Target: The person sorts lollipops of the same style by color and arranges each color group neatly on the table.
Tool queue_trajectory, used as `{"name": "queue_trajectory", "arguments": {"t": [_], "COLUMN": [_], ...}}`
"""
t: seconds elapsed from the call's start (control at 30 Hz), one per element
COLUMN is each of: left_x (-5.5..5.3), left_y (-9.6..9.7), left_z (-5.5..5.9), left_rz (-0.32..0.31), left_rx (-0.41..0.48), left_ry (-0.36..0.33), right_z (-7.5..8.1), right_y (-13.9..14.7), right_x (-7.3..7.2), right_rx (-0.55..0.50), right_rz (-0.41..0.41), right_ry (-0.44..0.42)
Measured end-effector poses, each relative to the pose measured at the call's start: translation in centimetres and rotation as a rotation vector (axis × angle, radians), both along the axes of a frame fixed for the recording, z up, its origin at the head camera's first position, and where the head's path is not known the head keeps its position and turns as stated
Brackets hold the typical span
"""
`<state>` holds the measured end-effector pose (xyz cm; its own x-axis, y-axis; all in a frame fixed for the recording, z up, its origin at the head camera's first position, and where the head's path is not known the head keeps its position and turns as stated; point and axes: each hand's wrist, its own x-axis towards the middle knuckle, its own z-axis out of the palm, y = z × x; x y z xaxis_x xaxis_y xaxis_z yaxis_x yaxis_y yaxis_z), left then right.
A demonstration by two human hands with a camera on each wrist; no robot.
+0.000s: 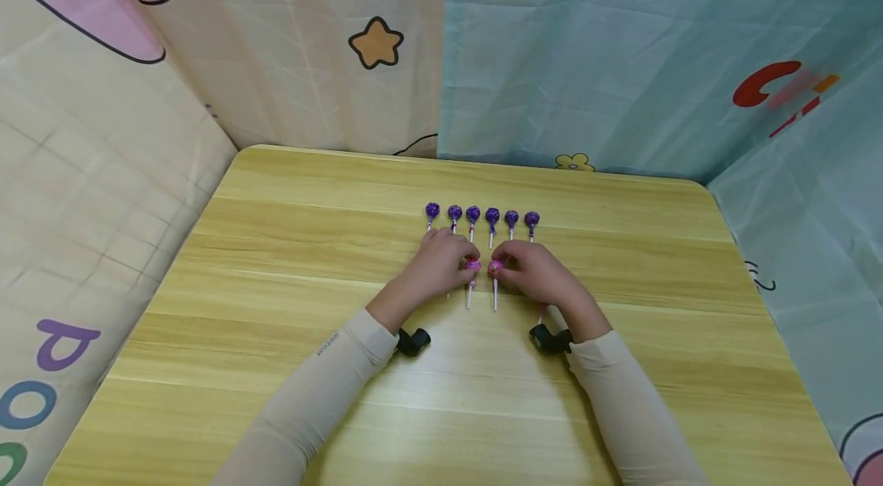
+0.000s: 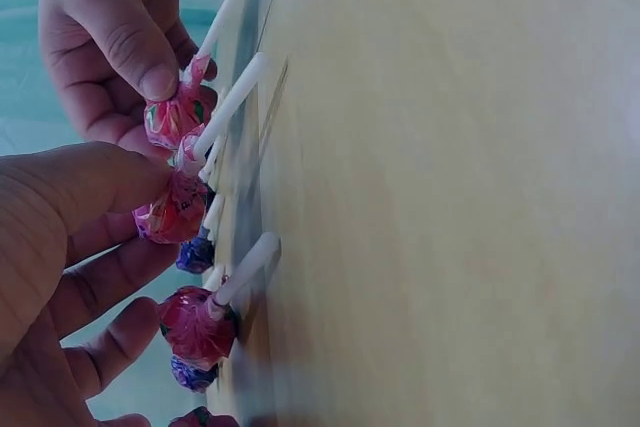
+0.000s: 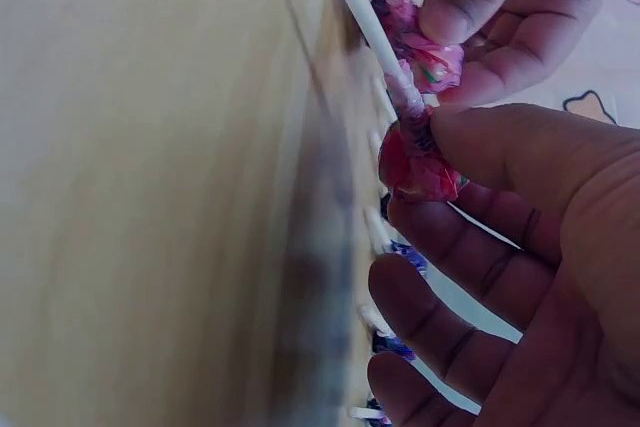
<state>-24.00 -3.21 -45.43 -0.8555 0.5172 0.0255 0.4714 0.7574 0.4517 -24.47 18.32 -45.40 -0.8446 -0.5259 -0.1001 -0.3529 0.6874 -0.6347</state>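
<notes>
My left hand (image 1: 439, 264) pinches a pink-wrapped lollipop (image 1: 473, 266) by its head, with thumb and fingers. Just right of it, my right hand (image 1: 536, 273) pinches a second pink lollipop (image 1: 494, 268) the same way. Both white sticks point toward me, and the two heads are a small gap apart. Beneath the left fingers, another pink-red lollipop (image 2: 198, 327) shows in the left wrist view. A pale stick (image 1: 541, 313) pokes out below the right hand; its head is hidden. Beyond both hands runs a row of several purple lollipops (image 1: 492, 216), heads away from me.
The wood-grain table (image 1: 276, 241) has its far edge against a patterned curtain (image 1: 586, 49). Black wrist cameras (image 1: 414, 343) sit on both wrists, close above the tabletop. More curtain hangs along the left and right sides.
</notes>
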Motion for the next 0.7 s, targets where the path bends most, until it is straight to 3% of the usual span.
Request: {"name": "queue_trajectory", "arguments": {"t": [0.7], "left_x": [-0.63], "left_y": [0.19], "left_z": [-0.37], "left_rz": [0.043], "left_rx": [-0.03], "left_ry": [-0.028], "right_z": [-0.46], "right_y": [-1.08], "right_x": [-0.85], "right_rx": [0.025], "right_rz": [-0.024], "right_ry": [-0.043]}}
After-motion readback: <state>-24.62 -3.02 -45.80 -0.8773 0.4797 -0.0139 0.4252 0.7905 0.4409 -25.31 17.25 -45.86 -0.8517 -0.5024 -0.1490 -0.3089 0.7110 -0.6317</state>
